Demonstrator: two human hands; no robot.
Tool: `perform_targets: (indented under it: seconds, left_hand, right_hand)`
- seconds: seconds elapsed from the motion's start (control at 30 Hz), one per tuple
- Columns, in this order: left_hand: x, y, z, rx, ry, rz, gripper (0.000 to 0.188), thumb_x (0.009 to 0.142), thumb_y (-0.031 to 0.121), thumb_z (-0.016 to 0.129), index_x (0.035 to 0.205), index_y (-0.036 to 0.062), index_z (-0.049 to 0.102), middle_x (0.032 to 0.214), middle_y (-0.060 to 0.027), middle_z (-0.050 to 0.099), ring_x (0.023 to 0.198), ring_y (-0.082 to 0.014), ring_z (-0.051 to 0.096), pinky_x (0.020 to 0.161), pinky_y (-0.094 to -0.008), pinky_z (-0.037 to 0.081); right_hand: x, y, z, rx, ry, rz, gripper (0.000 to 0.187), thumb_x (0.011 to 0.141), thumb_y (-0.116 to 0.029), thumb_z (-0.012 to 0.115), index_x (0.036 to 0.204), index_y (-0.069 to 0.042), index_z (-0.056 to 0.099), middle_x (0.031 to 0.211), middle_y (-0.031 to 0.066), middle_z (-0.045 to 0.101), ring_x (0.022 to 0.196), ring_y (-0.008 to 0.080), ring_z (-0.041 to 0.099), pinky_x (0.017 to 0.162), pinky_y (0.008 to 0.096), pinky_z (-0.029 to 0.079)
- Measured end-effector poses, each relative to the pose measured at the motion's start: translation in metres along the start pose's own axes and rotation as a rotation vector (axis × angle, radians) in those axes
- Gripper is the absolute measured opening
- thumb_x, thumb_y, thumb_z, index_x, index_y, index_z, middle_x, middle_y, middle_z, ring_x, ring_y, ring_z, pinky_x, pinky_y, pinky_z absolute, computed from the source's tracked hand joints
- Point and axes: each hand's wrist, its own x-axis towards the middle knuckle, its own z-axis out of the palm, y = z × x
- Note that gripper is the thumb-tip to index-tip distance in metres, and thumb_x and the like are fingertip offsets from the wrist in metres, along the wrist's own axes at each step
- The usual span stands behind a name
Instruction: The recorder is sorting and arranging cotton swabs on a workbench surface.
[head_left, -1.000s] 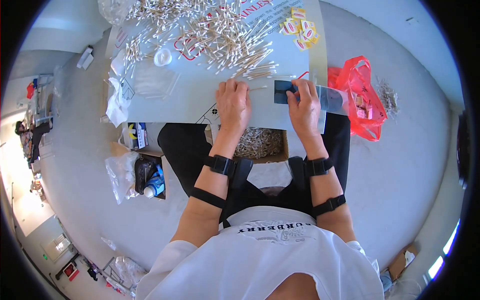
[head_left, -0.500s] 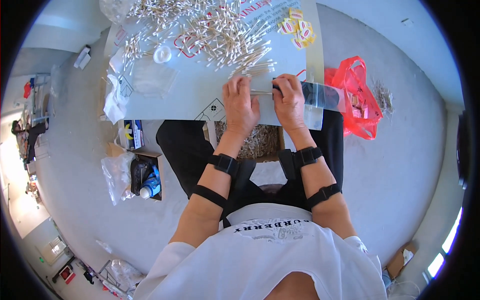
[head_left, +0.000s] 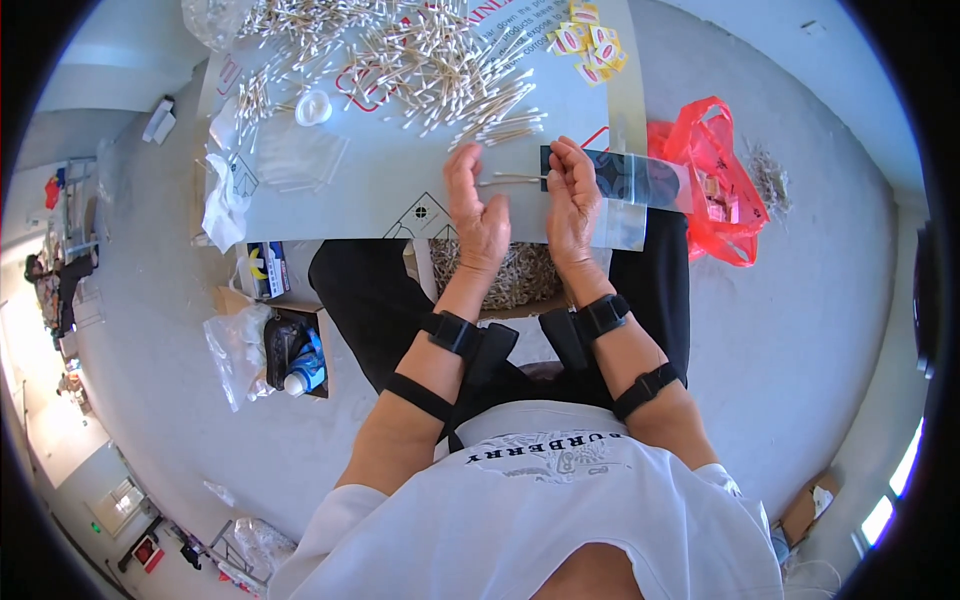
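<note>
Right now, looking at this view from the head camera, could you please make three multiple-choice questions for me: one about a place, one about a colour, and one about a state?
1. Where does the plastic bag on the floor lie?
A. to the person's right of the table
B. to the person's left of the table
C. on the person's lap

2. What colour is that plastic bag?
A. blue
B. red
C. green

3. How are the cotton swabs at the far part of the table lying?
A. packed in a closed box
B. scattered loose on the surface
C. standing upright in a cup

Answers: 1 A, the bag sits beside the table's right end, past the right hand. 2 B, it is bright red. 3 B, the sticks spread in loose heaps beyond the left hand.
</note>
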Motion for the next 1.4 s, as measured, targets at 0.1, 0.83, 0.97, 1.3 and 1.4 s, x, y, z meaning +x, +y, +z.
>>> perform_targets:
  seconds: [0.1, 0.83, 0.97, 1.3, 1.4]
  left_hand:
    - [0.0, 0.003, 0.006, -0.181, -0.053, -0.088, 0.065, 0.069, -0.016, 0.046, 0.132, -0.0021, 0.044, 0.136, -0.0115, 0.045, 0.136, -0.0235, 0.037, 0.119, -0.0392, 0.025]
    - [0.031, -0.003, -0.004, 0.643, -0.114, 0.239, 0.025, 0.071, 0.003, 0.069, 0.096, 0.0072, 0.064, 0.106, -0.0078, 0.054, 0.105, -0.0318, 0.049, 0.088, -0.0438, 0.039]
    - [0.031, -0.003, -0.005, 0.652, -0.119, 0.245, 0.026, 0.071, 0.004, 0.069, 0.096, 0.0075, 0.064, 0.106, -0.0074, 0.054, 0.105, -0.0317, 0.049, 0.088, -0.0434, 0.039]
    - [0.031, -0.002, -0.005, 0.61, -0.1, 0.241, 0.029, 0.07, 0.003, 0.069, 0.099, 0.0075, 0.065, 0.102, -0.0075, 0.055, 0.101, -0.0314, 0.051, 0.087, -0.0434, 0.039]
    - [0.031, -0.003, -0.006, 0.619, -0.097, 0.265, 0.027, 0.07, 0.003, 0.069, 0.096, 0.0083, 0.066, 0.102, -0.0069, 0.055, 0.1, -0.031, 0.051, 0.086, -0.0433, 0.04]
  right_hand:
    - [0.004, 0.002, -0.002, 0.014, -0.038, 0.023, 0.037, 0.088, 0.013, 0.049, 0.122, 0.003, 0.055, 0.134, 0.0117, 0.051, 0.122, 0.0184, 0.051, 0.107, 0.0296, 0.04]
    - [0.05, -0.005, -0.007, -0.759, -0.231, -0.443, 0.018, 0.072, -0.001, 0.069, 0.088, -0.006, 0.063, 0.094, 0.0092, 0.057, 0.083, 0.0303, 0.063, 0.066, 0.0413, 0.052]
    - [0.047, -0.006, -0.007, -0.708, -0.222, -0.337, 0.018, 0.072, 0.0, 0.069, 0.088, -0.006, 0.062, 0.094, 0.0094, 0.057, 0.081, 0.0305, 0.063, 0.067, 0.0406, 0.052]
    - [0.045, -0.008, -0.011, -0.711, -0.259, -0.337, 0.014, 0.071, 0.0, 0.07, 0.082, -0.006, 0.063, 0.092, 0.0086, 0.058, 0.079, 0.0296, 0.063, 0.067, 0.0389, 0.052]
    - [0.046, -0.006, -0.012, -0.689, -0.265, -0.321, 0.014, 0.071, -0.001, 0.071, 0.081, -0.006, 0.063, 0.092, 0.0078, 0.058, 0.08, 0.0292, 0.062, 0.067, 0.0385, 0.052]
